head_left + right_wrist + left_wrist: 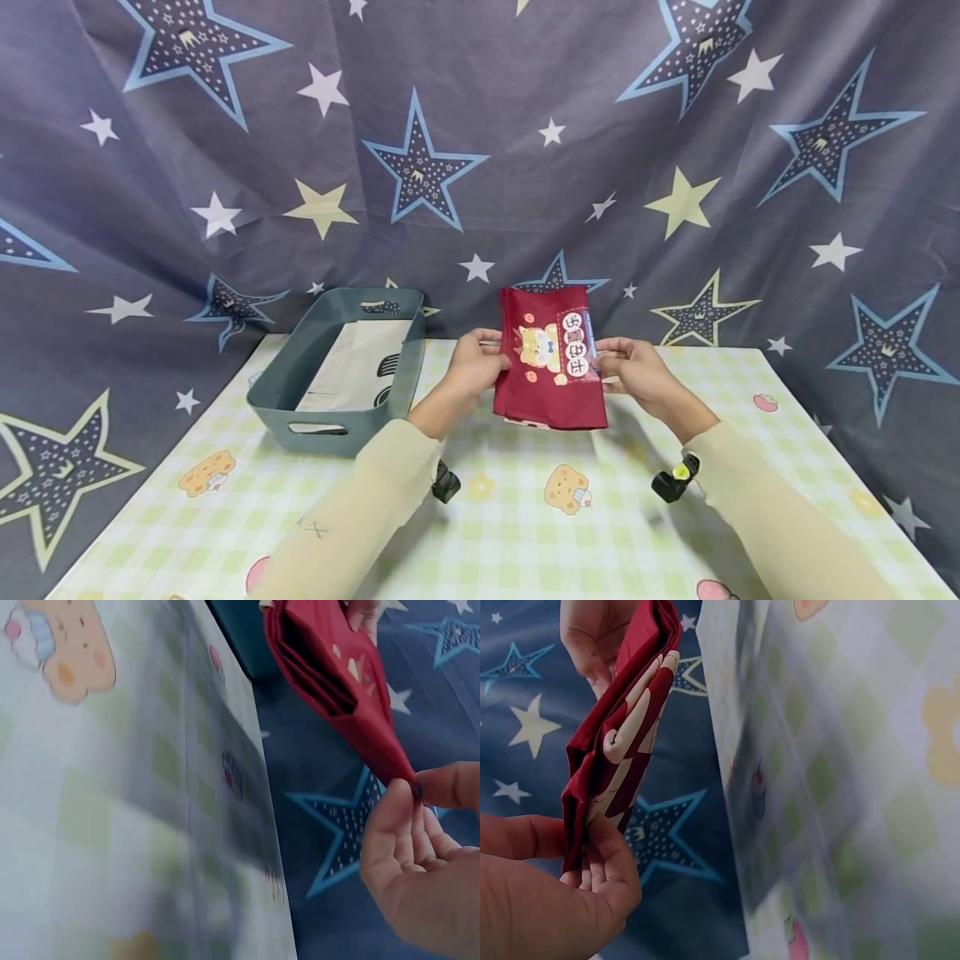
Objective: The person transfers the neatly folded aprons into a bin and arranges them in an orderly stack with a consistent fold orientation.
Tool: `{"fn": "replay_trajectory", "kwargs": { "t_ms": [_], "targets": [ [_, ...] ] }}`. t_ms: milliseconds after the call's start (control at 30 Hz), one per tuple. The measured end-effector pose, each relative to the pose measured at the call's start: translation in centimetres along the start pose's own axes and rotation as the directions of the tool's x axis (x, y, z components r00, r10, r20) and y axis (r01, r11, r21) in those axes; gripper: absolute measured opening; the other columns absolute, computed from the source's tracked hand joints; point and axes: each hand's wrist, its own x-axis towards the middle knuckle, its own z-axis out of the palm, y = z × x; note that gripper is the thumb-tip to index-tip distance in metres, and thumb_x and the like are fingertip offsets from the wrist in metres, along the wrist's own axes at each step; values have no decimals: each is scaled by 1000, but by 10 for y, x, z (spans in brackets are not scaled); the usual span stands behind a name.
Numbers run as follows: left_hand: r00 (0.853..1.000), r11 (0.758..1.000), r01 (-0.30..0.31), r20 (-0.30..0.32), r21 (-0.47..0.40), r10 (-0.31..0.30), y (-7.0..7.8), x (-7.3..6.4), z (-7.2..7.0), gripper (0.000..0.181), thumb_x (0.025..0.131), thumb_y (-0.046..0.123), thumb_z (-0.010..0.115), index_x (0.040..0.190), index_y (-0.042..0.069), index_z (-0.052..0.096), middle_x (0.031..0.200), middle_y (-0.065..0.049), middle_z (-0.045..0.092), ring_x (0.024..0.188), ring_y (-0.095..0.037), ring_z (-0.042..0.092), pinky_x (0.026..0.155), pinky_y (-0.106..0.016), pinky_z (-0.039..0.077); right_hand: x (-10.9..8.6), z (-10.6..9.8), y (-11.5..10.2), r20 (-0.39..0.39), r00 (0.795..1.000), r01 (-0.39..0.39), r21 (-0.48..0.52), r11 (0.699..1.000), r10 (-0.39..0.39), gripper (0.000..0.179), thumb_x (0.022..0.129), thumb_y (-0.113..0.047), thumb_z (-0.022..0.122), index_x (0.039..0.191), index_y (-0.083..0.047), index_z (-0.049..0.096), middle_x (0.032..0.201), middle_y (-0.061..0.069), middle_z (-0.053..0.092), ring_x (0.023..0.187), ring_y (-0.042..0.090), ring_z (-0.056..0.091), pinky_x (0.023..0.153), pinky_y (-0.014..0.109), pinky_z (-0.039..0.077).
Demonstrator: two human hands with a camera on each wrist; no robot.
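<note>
A folded dark-red cloth (547, 400) with a cartoon animal and white round lettering hangs in the air above the table. At its left edge, my left hand (476, 367) pinches it between thumb and fingers. My right hand (637, 371) pinches the opposite edge. Several stacked layers show along its lower side in the right wrist view, where the cloth (322, 697) tapers to the right fingertips. A cream-and-red patterned face of the cloth (630, 750) appears in the left wrist view, with the left thumb on one side and fingers on the other.
A grey-green plastic basket (300, 435) with handle slots stands left of my hands. Inside lies a folded cream cloth (352, 362) with black print. The table (510, 550) has a green checked cover, and a star-patterned curtain (480, 208) hangs behind its far edge.
</note>
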Motion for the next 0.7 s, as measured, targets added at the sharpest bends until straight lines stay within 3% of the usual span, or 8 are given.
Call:
{"fn": "replay_trajectory", "kwargs": {
  "t_ms": [400, 700],
  "targets": [
    [999, 998, -41, 27, 56, 40, 25, -7, -50, 42, 92, -8, 62, 133, -2, 53, 113, -20, 61, 98, -29, 68, 75, -37, 62, 6, 38, -25, 7, 1000, -16, 124, 992, 15, 44, 98, -1, 58, 139, 9, 45, 106, 8, 64, 85, 13, 64, 69, 27, 58],
    [999, 997, -33, 24, 67, 32, 21, -14, -99, 46, 95, -6, 59, 139, -3, 48, 121, -22, 59, 100, -28, 66, 73, -33, 61, 12, 77, -41, 38, 999, 2, 161, 987, -8, 40, 98, -1, 60, 136, 7, 50, 104, 9, 67, 82, 15, 64, 67, 27, 58]
  ]
}}
